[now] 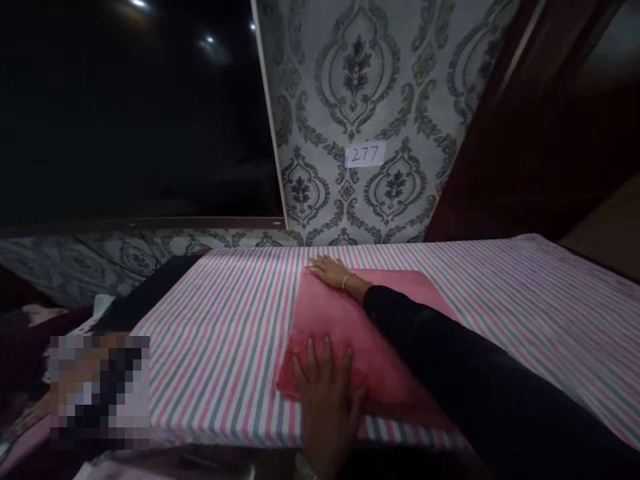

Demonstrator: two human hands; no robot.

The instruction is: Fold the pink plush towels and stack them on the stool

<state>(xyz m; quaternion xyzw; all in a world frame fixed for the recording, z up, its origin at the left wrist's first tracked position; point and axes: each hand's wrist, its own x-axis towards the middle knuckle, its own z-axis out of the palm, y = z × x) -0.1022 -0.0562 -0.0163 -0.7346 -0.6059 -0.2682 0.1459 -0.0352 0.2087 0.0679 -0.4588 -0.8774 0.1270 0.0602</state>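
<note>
A pink-red cloth [340, 313] lies flat on the striped sheet [225, 333] that covers the table. My right hand [329, 271], with a bracelet at its wrist and a dark sleeve behind it, rests on the cloth's far left corner, fingers spread. Nearer to me, my left hand [325, 393] lies palm down over the cloth's near left part with its fingers apart. The right forearm crosses above the cloth and hides some of its right side.
A large dark screen [135, 113] stands at the back left. Patterned wallpaper bears a paper label [365, 154] reading 277. Dark red furniture [540, 133] is at the right. Clothes and a blurred-out patch are at the lower left.
</note>
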